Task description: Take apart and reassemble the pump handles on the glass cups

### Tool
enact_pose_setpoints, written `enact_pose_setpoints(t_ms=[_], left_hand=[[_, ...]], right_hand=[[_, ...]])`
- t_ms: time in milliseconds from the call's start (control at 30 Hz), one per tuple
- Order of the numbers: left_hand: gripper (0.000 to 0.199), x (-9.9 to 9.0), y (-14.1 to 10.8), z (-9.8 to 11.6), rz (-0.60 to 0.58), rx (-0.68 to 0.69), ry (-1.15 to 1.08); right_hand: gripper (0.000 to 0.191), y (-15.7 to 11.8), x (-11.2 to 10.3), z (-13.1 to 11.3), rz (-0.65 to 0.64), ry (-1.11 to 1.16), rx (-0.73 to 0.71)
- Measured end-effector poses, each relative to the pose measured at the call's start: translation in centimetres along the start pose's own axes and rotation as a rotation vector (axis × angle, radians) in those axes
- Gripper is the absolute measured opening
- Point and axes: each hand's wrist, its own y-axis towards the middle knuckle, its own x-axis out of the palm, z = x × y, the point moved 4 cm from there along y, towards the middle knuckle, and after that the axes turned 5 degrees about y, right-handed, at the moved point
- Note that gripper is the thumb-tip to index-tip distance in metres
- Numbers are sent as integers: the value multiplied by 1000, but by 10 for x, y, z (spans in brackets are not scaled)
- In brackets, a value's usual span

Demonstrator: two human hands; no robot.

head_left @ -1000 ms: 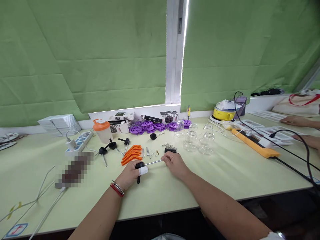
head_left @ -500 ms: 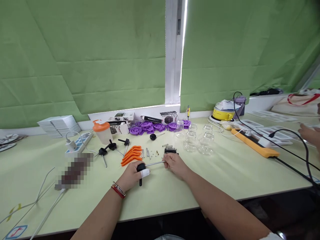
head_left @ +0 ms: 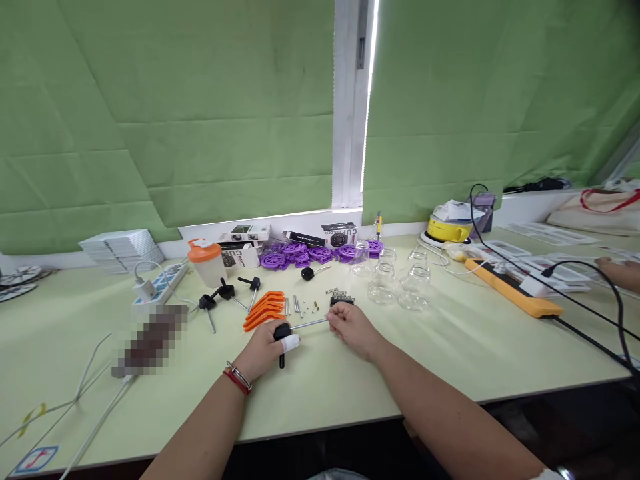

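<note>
My left hand (head_left: 265, 348), its thumb wrapped in white, is closed on the black head of a crank-like part (head_left: 282, 332) whose thin metal rod points right. The fingers of my right hand (head_left: 353, 328) pinch the rod's far end; anything small between them is hidden. Orange curved levers (head_left: 265, 310) lie just behind my left hand. Metal pins (head_left: 297, 305) and tiny fittings are scattered to their right. Springs (head_left: 339, 294) and a black piece (head_left: 342, 301) sit right behind my right hand. Several similar black-headed rods (head_left: 227, 291) rest at the left.
Purple parts (head_left: 295, 255) and boxes (head_left: 250, 232) line the wall. Clear glass-like cups (head_left: 383, 283) stand right of centre. An orange-lidded bottle (head_left: 206, 263), power strips (head_left: 515, 290) and cables flank the work area. Another person's hand (head_left: 620, 272) is at the far right.
Both hands keep their hold on the rod and have barely moved. The whole view has shifted slightly. At the far right, the other person's hand has moved down and changed pose.
</note>
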Motion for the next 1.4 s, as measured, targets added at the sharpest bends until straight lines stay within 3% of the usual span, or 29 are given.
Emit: enact_pose_setpoints(t_ms=[100,567,800,967,1100,1400], left_hand=[[22,0,0,-1,-5,1,6],[22,1,1,-5,-20,-22,-7],[21,-1,0,-3,-4,4,-2],[21,0,0,-1,-28,22,15],[24,1,-3,0,-19,52,101],[28,1,-3,-1,145,160,383]], right_hand=[[45,0,0,2,3,-48,37],[41,-3,3,0,1,-17,113],[37,-4,3,-4,-1,-18,92],[37,-6,6,-9,5,-125,1],[40,-7,9,-4,4,-88,97],[33,-9,9,-1,-25,156,324]])
